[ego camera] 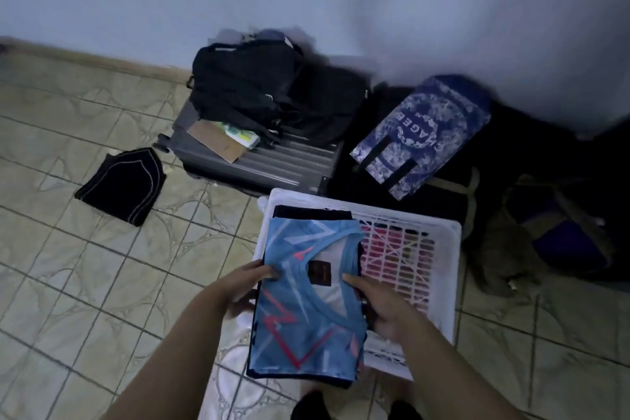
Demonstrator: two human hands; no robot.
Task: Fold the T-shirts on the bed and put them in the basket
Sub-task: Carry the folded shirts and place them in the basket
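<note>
A white slatted basket (439,232) stands on the tiled floor below me. I hold a stack of folded T-shirts over its left half. A light blue shirt (306,327) with red and white streaks lies on top, and dark shirts (313,213) show beneath it. My left hand (245,283) grips the stack's left edge, thumb on top. My right hand (378,307) grips its right edge, with the fingers tucked under the stack.
A grey suitcase (272,160) carrying black bags (259,89) lies behind the basket by the wall. A blue patterned bag (422,136) leans on dark luggage to the right. A folded black garment (122,181) lies on the tiles at left.
</note>
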